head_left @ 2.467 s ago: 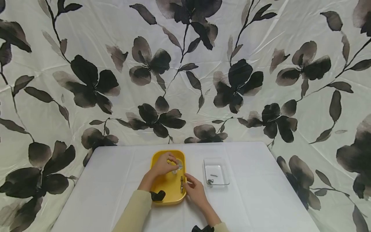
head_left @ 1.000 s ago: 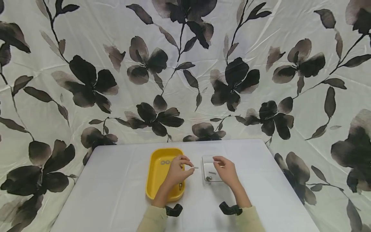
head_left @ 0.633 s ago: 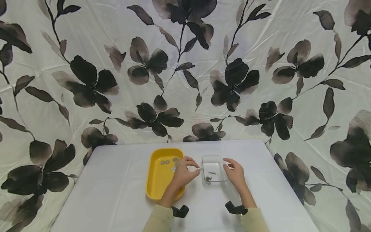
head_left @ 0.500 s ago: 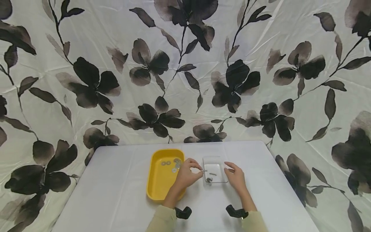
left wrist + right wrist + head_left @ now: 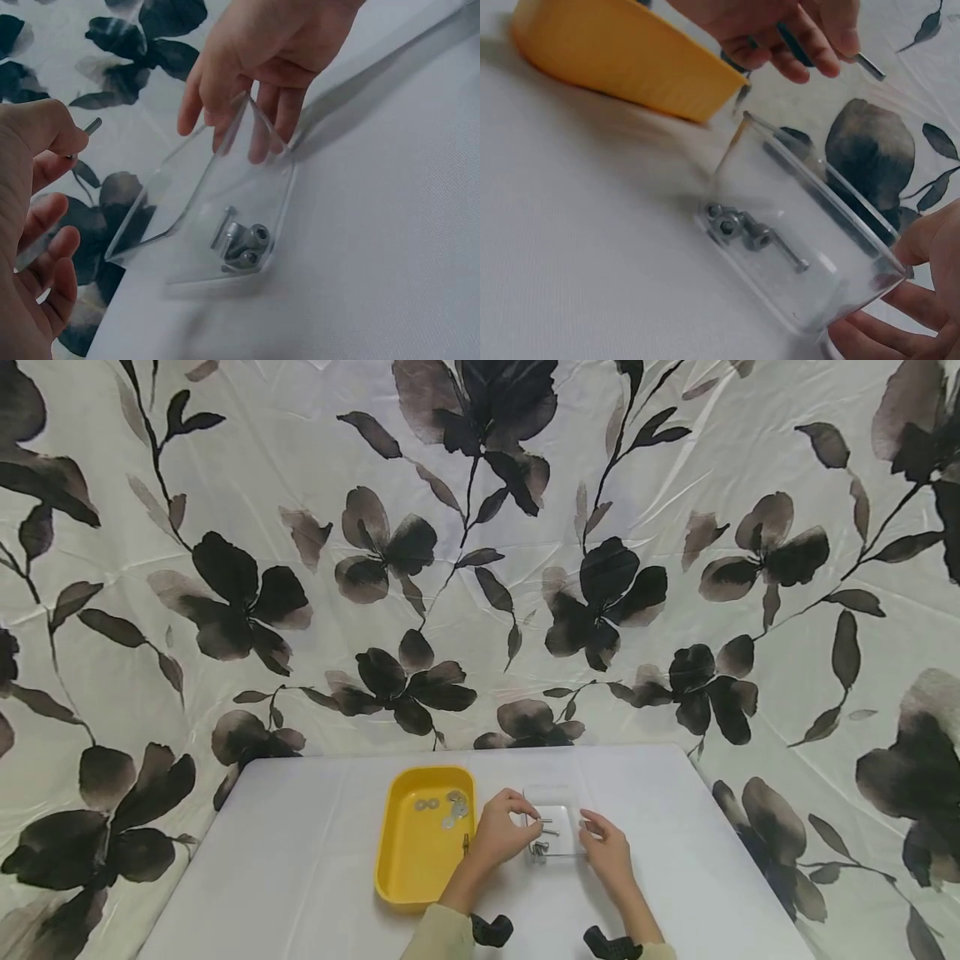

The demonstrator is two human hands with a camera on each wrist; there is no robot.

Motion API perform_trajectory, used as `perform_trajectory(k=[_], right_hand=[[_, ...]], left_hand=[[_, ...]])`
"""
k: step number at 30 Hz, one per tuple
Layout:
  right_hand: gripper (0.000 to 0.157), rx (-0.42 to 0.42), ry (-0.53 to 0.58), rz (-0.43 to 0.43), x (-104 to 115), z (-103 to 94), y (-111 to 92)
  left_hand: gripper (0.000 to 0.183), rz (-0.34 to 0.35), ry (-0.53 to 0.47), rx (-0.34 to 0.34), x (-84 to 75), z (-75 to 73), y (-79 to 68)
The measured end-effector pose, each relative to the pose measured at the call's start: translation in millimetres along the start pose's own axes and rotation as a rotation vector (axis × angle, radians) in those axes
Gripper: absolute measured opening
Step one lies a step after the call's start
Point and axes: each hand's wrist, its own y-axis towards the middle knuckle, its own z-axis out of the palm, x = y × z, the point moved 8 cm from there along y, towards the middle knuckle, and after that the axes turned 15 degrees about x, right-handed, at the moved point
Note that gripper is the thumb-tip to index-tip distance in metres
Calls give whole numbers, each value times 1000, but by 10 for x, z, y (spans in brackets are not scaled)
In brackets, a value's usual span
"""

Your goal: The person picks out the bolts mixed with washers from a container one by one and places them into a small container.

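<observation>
My left hand [image 5: 498, 831] pinches a thin metal pin [image 5: 871, 67] between thumb and fingertips. The pin's other end is hidden in the fingers. In the head view it points right, over the left side of a clear plastic box [image 5: 573, 839]. My right hand [image 5: 607, 852] holds the box at its right side, thumb at the rim and fingers around the outer wall. Inside, several socket-head bolts [image 5: 739, 225] lie heaped in one corner, and a longer, thinner screw [image 5: 790, 251] lies beside them.
A yellow tray [image 5: 397, 860] stands left of the box. Several flat washers [image 5: 457, 806] lie toward its back, and a dark metal fitting [image 5: 466, 843] lies near its right wall, partly covered by my left arm. A floral cloth [image 5: 510, 643] hangs behind the white table [image 5: 300, 860].
My left hand has come out of the yellow tray with the pin and moved right to the clear box. My right hand has left the tray's edge for the box's right side.
</observation>
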Motion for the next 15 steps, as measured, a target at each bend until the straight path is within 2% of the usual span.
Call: perform_trajectory(k=[5,10,15], right_hand=[[33,0,1,-14,3,-61,25],[31,2,-23,4,-17,-55,13],[31,7,-7,3,-31,-7,-5]], left_hand=[[4,15,-19,25,8,85,152],[3,-35,-5,57,97,202,219],[3,-80,27,46,154,231,259]])
